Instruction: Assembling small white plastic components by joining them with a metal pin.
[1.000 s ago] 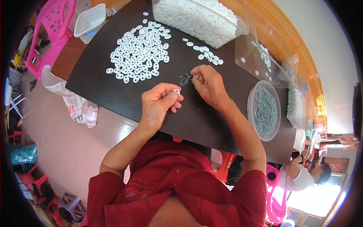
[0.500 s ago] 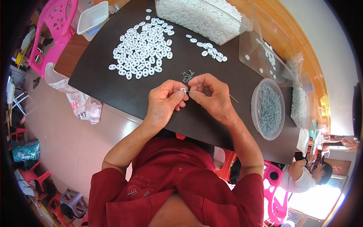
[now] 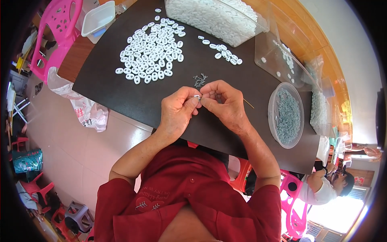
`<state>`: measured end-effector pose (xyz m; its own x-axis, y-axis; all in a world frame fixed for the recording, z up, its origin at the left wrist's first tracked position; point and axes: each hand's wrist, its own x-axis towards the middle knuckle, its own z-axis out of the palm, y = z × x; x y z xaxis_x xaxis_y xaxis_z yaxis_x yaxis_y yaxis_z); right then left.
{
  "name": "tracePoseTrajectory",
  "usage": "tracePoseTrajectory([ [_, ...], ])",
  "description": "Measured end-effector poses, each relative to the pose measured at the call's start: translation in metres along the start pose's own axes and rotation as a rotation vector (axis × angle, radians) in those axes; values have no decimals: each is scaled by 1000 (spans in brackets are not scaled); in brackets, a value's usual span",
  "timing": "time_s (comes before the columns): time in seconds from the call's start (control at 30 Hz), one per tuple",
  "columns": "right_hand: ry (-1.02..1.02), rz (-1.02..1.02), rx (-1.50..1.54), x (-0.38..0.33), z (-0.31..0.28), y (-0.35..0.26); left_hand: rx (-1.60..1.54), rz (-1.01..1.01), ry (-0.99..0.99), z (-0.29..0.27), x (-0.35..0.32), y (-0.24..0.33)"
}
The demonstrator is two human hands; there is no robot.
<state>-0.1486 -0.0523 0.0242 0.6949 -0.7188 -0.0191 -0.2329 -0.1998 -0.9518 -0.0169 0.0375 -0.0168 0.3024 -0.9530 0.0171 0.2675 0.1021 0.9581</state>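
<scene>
My left hand [image 3: 176, 109] pinches a small white oval plastic piece [image 3: 196, 97] between thumb and forefinger. My right hand [image 3: 225, 104] is closed against it, fingertips touching the piece; whatever small part sits between those fingertips is mostly hidden. A thin brass-coloured rod [image 3: 248, 103] sticks out from behind the right hand. Just beyond my fingers lies a little heap of grey screws [image 3: 199, 80]. Farther left, many white two-holed oval pieces [image 3: 151, 52] are spread in a pile, with several more oval pieces [image 3: 223, 53] to the right of it.
A clear bin [image 3: 211, 22] full of white pieces stands at the back of the dark table [image 3: 229, 139]. Beside it is a clear tray [image 3: 266, 72] with scattered pieces. At right, a round tub [image 3: 274, 128] holds grey screws. A pink chair [image 3: 52, 44] stands left; another person [image 3: 322, 187] sits right.
My hands have shifted very slightly, and the right fingertips are now closer against the white piece. The dark bit visible between them earlier is mostly covered. The piles look the same.
</scene>
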Motion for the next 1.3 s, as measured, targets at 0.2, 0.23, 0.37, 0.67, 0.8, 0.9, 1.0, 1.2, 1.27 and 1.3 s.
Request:
tracePoseTrajectory([
  [0.2,51,36,178,1,5,5,204,143,95,8,0,-1],
  [0.23,52,37,178,1,6,5,258,181,97,7,0,-2],
  [0.37,89,53,241,1,9,6,242,164,95,5,1,-3],
  [0.67,96,-25,338,-1,12,9,-189,-3,46,-2,3,-6],
  [0.8,108,-24,277,-1,13,7,-193,-7,44,-3,3,-6],
  [0.9,125,-34,235,-3,16,6,-197,-17,45,-3,2,-6],
  [1.0,133,-38,187,-4,17,7,-210,-21,43,-3,0,-6],
  [1.2,163,-76,44,-4,18,12,-180,-6,45,-2,1,-6],
  [1.27,163,-78,37,-4,19,9,-175,-7,55,0,-1,-4],
  [1.3,164,-79,29,-4,20,7,-162,-6,75,1,-2,-3],
])
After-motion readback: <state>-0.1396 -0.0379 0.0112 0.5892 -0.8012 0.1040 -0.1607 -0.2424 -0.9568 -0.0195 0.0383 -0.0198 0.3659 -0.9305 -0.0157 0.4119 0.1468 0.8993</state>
